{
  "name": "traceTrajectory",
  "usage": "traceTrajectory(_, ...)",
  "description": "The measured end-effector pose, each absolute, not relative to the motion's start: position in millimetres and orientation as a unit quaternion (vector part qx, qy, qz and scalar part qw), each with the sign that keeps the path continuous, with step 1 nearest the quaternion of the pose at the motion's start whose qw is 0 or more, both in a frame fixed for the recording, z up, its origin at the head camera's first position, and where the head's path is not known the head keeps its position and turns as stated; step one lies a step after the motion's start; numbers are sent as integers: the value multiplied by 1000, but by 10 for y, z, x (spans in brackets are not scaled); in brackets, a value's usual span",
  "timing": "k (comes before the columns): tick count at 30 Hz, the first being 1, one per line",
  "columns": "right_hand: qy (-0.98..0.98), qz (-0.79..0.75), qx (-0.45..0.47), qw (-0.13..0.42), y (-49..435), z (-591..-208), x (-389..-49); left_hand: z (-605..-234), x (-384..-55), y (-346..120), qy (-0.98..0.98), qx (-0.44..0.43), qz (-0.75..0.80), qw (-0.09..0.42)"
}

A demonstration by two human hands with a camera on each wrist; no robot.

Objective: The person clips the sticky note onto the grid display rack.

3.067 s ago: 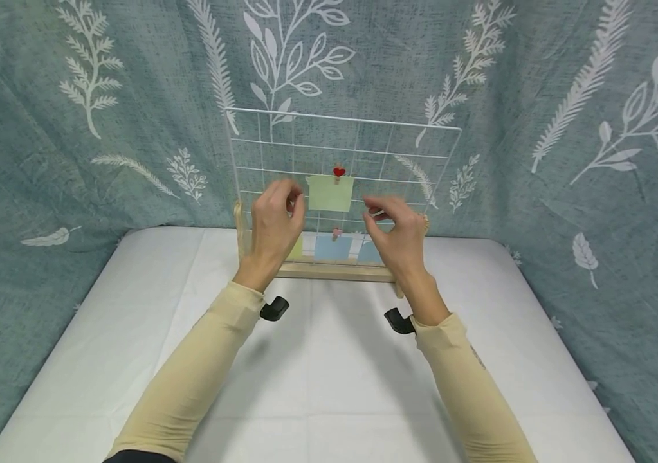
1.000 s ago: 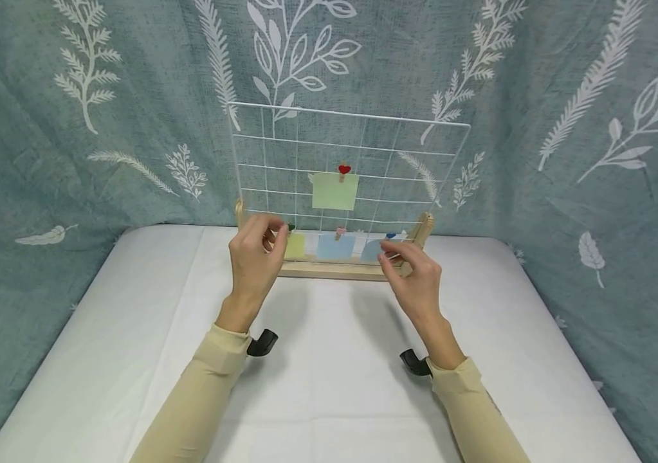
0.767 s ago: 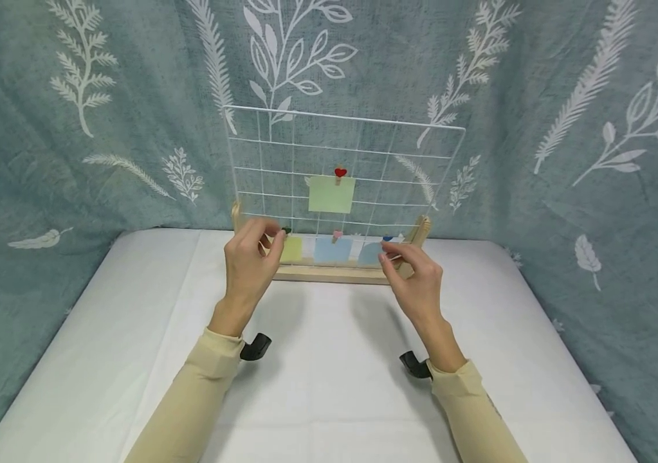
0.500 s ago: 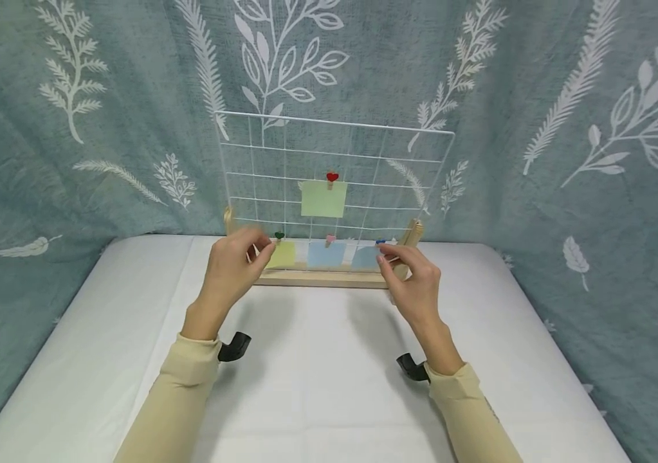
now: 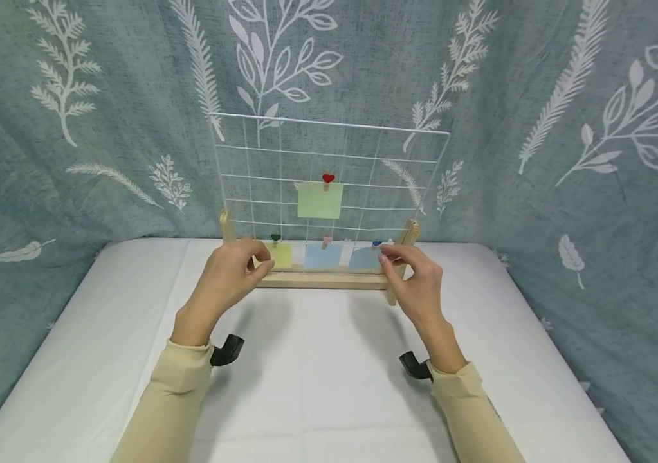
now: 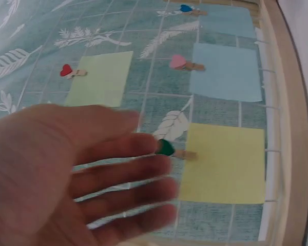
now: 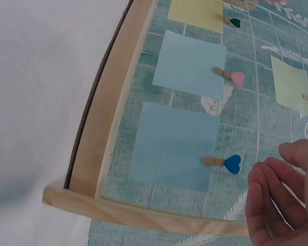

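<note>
My left hand (image 5: 227,276) is at the lower left of a white wire grid (image 5: 329,122), fingers loosely bent and holding nothing. A yellow note (image 6: 223,164) hangs by it on a clothespin with a green heart (image 6: 167,147), just beyond the fingertips in the left wrist view. My right hand (image 5: 418,283), also holding nothing, is by the lower right blue note (image 7: 174,146) and its blue-heart clothespin (image 7: 232,164). Between them hangs another blue note (image 7: 190,64) under a pink-heart clothespin (image 7: 237,78). Higher up, a red-heart clothespin (image 5: 328,179) holds a green note (image 5: 319,200).
The grid leans back in a wooden stand (image 5: 323,281) with an upright post (image 5: 226,225) at the left end. It stands on a white-covered table (image 5: 329,373). A leaf-patterned teal curtain (image 5: 149,96) surrounds the back and sides.
Both hands have come down from beside the green note to the bottom row. Over the last second my left hand drew left and down, away from the green-heart clothespin; my right hand barely moved.
</note>
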State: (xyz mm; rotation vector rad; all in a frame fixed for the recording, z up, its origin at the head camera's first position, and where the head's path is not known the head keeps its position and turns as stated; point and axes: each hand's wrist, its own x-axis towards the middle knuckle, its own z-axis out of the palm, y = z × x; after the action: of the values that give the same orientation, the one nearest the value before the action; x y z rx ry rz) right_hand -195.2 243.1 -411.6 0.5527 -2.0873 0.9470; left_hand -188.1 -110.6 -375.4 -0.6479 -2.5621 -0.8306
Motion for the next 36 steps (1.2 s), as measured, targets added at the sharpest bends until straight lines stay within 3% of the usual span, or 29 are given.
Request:
traceTrajectory(5, -825, 365, 213, 376, 2471, -4102, -1936, -3734, -1851, -1174, -924, -238, -277, 110)
traceTrajectory(21, -849, 352, 202, 338, 2525, -4256, -1959, -3830, -1893, -1318, -932, -242, -269, 33)
traceTrajectory(30, -872, 326, 196, 310, 2612, -4514, -1873, -4114, -1795, -1452, -934, -243, -262, 23)
traceTrajectory(36, -886, 302, 182, 302, 2737, -4582, -1788, -4337, -1701, -1594, -933, -251, -245, 77)
